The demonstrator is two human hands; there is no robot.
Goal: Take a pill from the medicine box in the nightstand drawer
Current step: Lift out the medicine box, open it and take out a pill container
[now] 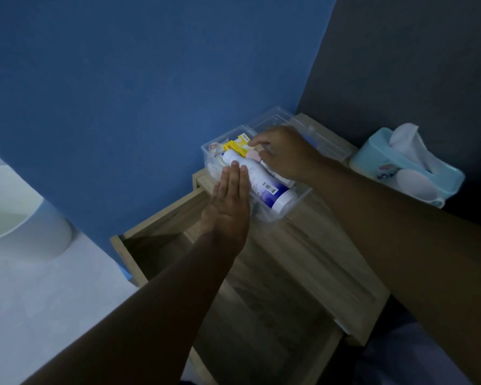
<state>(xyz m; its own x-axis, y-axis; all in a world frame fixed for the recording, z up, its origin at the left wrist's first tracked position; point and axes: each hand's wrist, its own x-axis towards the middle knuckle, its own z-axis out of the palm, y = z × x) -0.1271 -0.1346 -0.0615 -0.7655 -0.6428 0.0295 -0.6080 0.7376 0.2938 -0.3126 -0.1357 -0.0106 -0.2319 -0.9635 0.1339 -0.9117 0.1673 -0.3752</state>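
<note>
Hands over the open medicine box

Medicine box [300, 197], clear plastic, sits on top of the wooden nightstand [317, 245], pushed close to the blue wall [122, 93] at the back-left edge. Its lid [325, 145] stands swung open behind it, toward the corner where the blue wall meets the dark one. Left hand [229, 202] lies flat along the box's left rim, fingers pressed together and straight, tips touching the white bottle [264, 184] that lies on its side across the contents. Right hand [285, 154] reaches in from the right, fingers curled down into the far end of the box; index finger touches a yellow packet [235, 145] and a small pink piece [252, 155] sits just beside the fingers, but whether anything is pinched I cannot tell. No pill can be made out from here.

Drawer [156, 245] hangs pulled out below and to the left, its inside dark, its front edge jutting toward the pale bed surface [39, 301]. Right of the box, a light blue tissue holder [417, 173] stands well apart against the dark wall, tissue poking up. Nightstand top in front of the box lies bare wood, open room between the two forearms.
</note>
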